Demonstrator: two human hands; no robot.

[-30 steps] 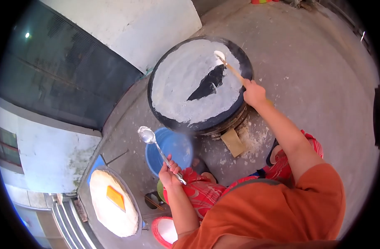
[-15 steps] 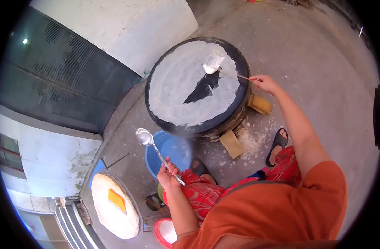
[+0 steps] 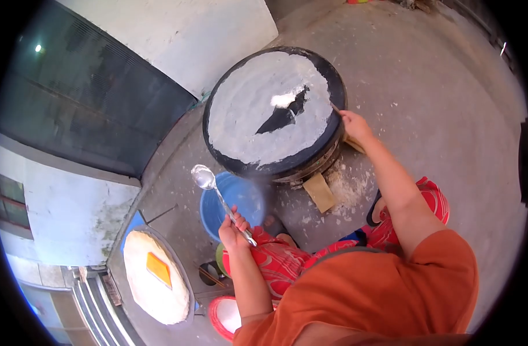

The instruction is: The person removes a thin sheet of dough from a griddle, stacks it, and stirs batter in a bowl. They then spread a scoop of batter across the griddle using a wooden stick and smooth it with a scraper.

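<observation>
In front of me stands a round black griddle [image 3: 218, 151], coated with a thin grey-white layer of batter [image 3: 241, 109]. A dark bare patch [image 3: 275, 121] shows in the coating, with a white lump of wet batter [image 3: 283, 100] at its upper edge. My right hand [image 3: 355, 127] is closed around a thin wooden stick [image 3: 335, 108] at the griddle's right rim; its far end is hard to make out. My left hand [image 3: 234, 229] grips the handle of a metal ladle [image 3: 204, 177], bowl up and smeared white, above a blue bucket [image 3: 235, 202].
At lower left lies a stack of large pale flatbreads [image 3: 143, 297] with an orange-yellow block [image 3: 159, 270] on top. A red-rimmed container [image 3: 215, 323] is beside my leg. A tan board [image 3: 319, 193] and pale crumbs lie below the griddle. A white wall [image 3: 177, 40] rises behind it.
The white lump on the griddle has moved left and slightly down. My right hand has shifted left, nearer the rim. The left hand still holds the ladle in nearly the same place.
</observation>
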